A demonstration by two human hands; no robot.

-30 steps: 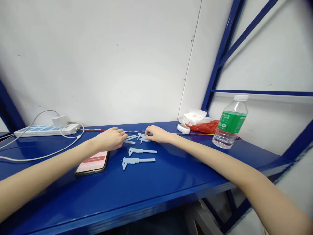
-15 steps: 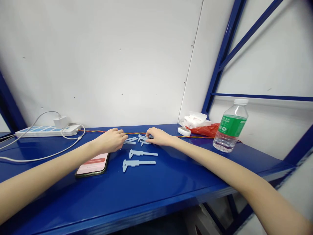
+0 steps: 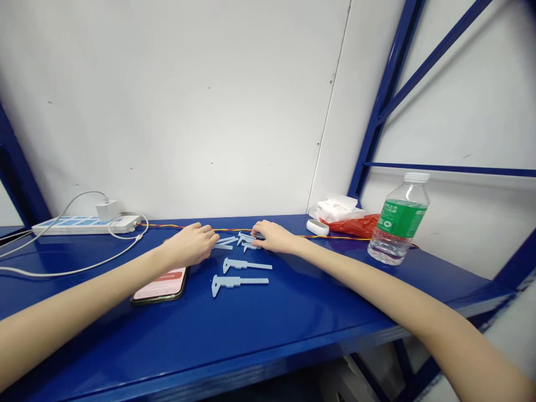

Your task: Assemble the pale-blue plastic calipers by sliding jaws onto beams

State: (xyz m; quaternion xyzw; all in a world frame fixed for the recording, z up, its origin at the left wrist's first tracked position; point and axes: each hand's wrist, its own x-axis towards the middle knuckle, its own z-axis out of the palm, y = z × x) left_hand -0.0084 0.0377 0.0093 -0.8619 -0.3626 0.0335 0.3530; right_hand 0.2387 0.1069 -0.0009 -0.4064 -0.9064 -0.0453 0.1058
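My left hand point(image 3: 193, 244) rests with curled fingers at the left ends of some pale blue plastic calipers point(image 3: 226, 240). Its fingertips are mostly hidden, so what they hold does not show. Opposite it, my right hand point(image 3: 274, 237) has its fingers closed at the right end of a small caliper point(image 3: 244, 238); another small caliper point(image 3: 250, 246) lies just below. Nearer to me, two more calipers lie flat, one above the other: the upper caliper point(image 3: 247, 265) and the lower caliper point(image 3: 240, 282). Both have their jaws to the left.
A phone point(image 3: 161, 287) with a lit screen lies partly under my left forearm. Behind it are a power strip point(image 3: 86, 224) and white cable. On the right stand a water bottle point(image 3: 398, 220), a red plastic bag point(image 3: 355, 226), tissues point(image 3: 339, 207) and a white oval device point(image 3: 317, 227).
The whole view has shifted slightly. Both hands stay almost where they were, and the calipers lie in the same arrangement.
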